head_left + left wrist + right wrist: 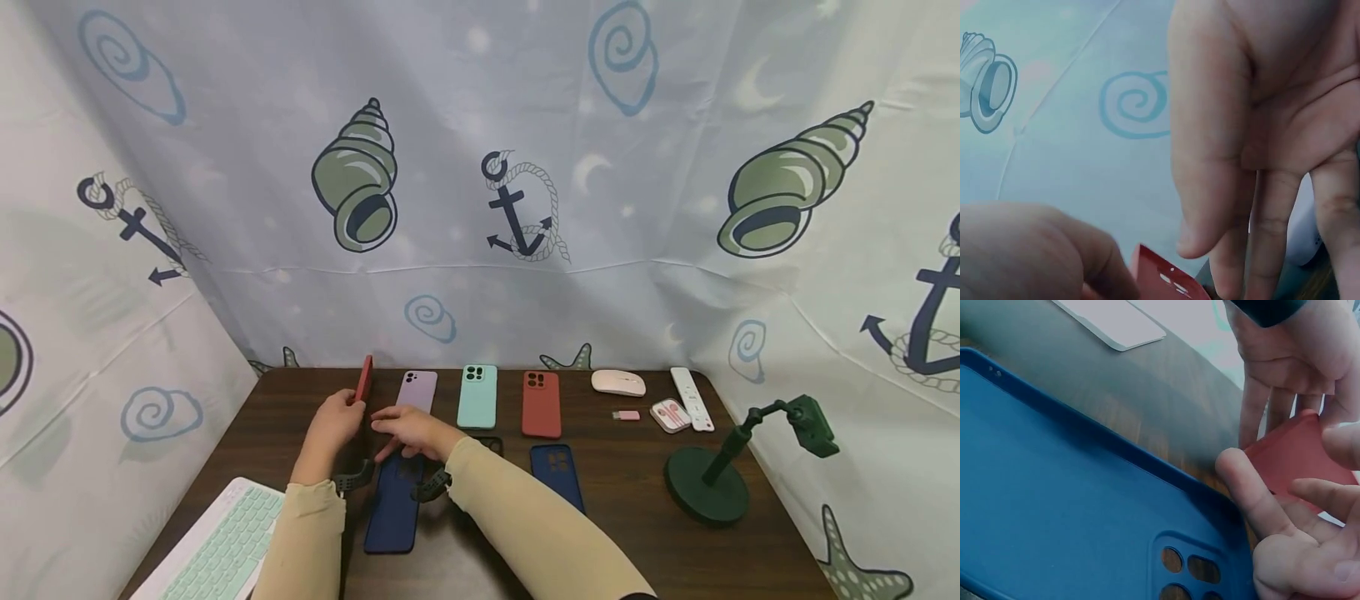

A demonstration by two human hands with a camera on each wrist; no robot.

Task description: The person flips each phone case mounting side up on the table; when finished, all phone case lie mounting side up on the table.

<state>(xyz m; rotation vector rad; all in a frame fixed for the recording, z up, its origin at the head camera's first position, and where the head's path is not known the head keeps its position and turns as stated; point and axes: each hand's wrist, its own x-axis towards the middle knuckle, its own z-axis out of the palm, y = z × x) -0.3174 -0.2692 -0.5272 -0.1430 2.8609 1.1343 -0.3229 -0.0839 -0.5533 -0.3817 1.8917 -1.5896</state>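
My left hand [332,427] holds a red phone case [363,379] up on edge at the back left of the table. In the right wrist view, its thumb and fingers lie on either side of the red case [1297,459]. My right hand [411,427] reaches across to the left, with its fingers extended beside that case and holding nothing. Beneath the right wrist lies a dark blue phone case [392,508], its camera cutouts showing in the right wrist view. A lilac phone case [420,387] is partly hidden behind the right hand.
A mint case [477,400], another red case [542,408] and another blue case [557,477] lie rightward. Beyond them are a white mouse [618,382], pink USB stick [626,415], earphone box [670,415], white remote [692,400] and green lamp [707,487]. A keyboard [225,533] lies front left.
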